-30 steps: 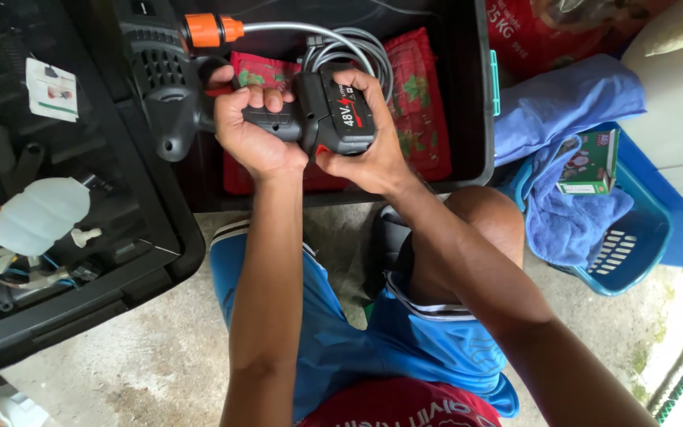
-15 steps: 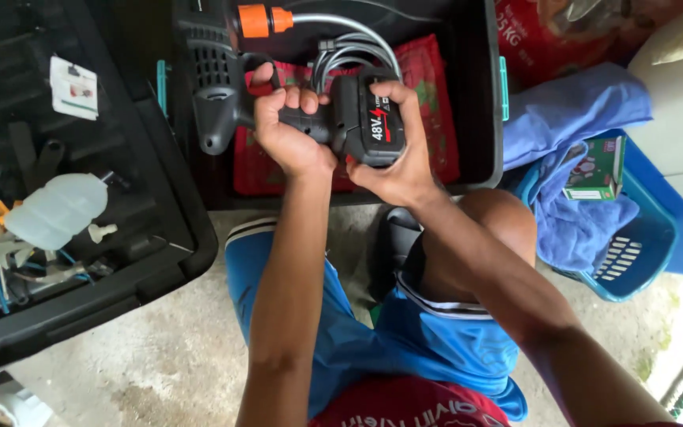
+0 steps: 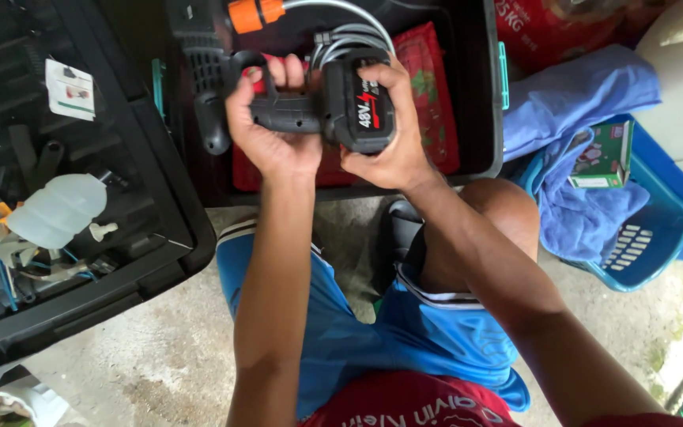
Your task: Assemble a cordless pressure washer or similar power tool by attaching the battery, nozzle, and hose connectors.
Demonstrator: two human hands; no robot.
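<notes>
I hold the black pistol-shaped cordless spray gun (image 3: 223,87) over the open black plastic case (image 3: 480,95), its grey ribbed body pointing away from me; my left hand (image 3: 270,134) is wrapped around the textured grip, fingers (image 3: 286,71) curled closed over the far side near the red trigger; my right hand (image 3: 389,146) is clamped on the chunky black battery pack with a red lightning mark (image 3: 365,107), which sits at the foot of the grip, thumb on the near edge, fingers over the top; whether the pack is fully seated I cannot tell from here; to handle this joint well I judge I should keep the left wrist stiff so the grip does not twist, keep my forefinger clear of the trigger, and keep the pack square to the grip's rails, not cocked; the grey coiled hose (image 3: 349,39) with its orange plastic connector (image 3: 254,12) lies just beyond my knuckles on the red patterned cloth (image 3: 428,95), so I should mind it does not snag; a translucent white bottle (image 3: 57,209) rests in the case lid (image 3: 160,229) at my left, well apart.
</notes>
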